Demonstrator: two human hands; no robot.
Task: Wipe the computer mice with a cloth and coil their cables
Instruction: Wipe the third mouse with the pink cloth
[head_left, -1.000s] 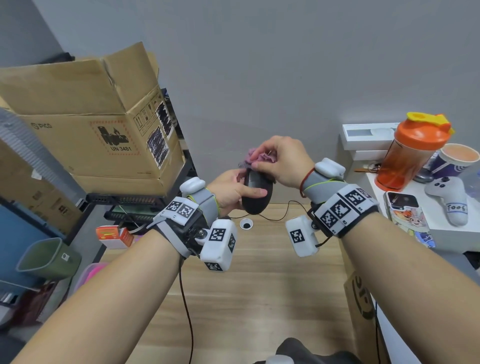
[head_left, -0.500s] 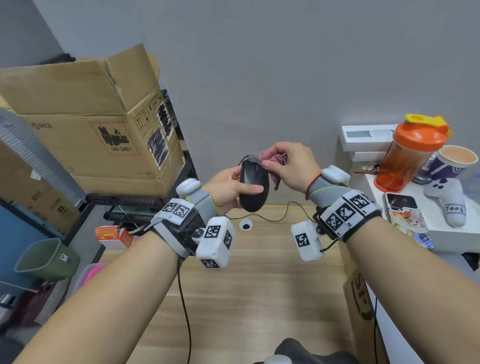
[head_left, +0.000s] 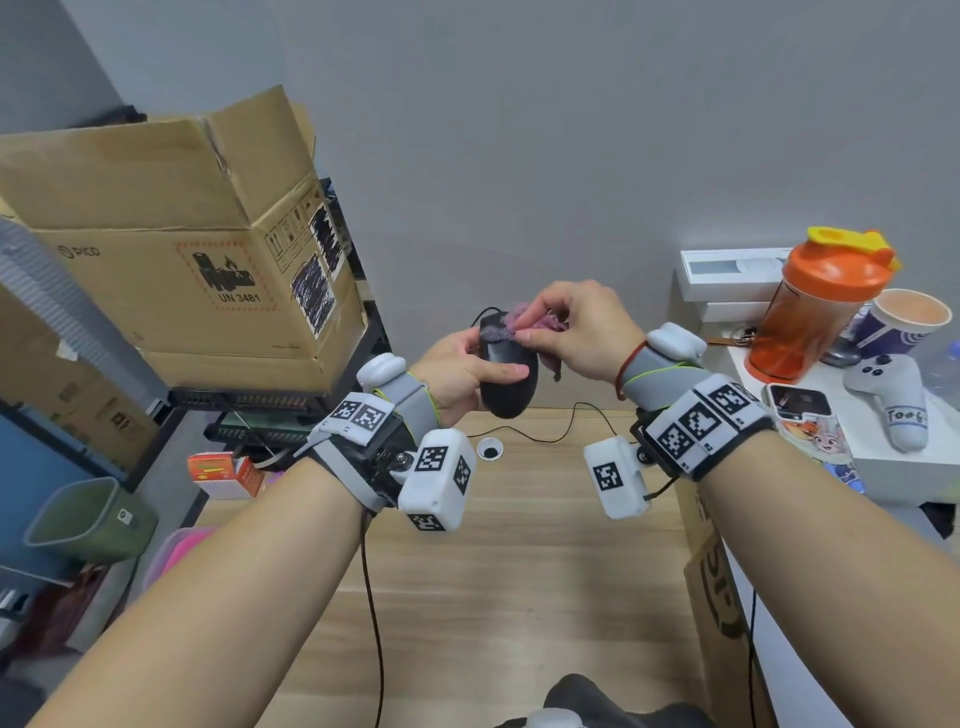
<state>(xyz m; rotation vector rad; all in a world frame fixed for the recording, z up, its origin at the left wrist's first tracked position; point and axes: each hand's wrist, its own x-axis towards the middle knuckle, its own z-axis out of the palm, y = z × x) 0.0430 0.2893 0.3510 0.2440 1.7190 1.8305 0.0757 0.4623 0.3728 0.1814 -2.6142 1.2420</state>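
Observation:
A black wired computer mouse (head_left: 506, 382) is held upright above the wooden table (head_left: 519, 571), near the back wall. My left hand (head_left: 462, 374) grips it from the left, thumb lying across its body. My right hand (head_left: 576, 332) pinches a small pink-purple cloth (head_left: 524, 321) and presses it onto the mouse's upper end. The mouse's thin black cable (head_left: 566, 423) loops down behind the hands onto the table. Both wrists carry white tracker blocks with black markers.
A large open cardboard box (head_left: 171, 234) sits on a rack at the left, a green bin (head_left: 85, 519) below it. At the right, a white shelf holds an orange shaker bottle (head_left: 815, 306), a paper cup (head_left: 904, 322), a white controller (head_left: 893, 400) and a phone.
My right hand with the cloth has slid from covering the mouse's top to its upper right side, then back onto the upper end. The left hand keeps its hold.

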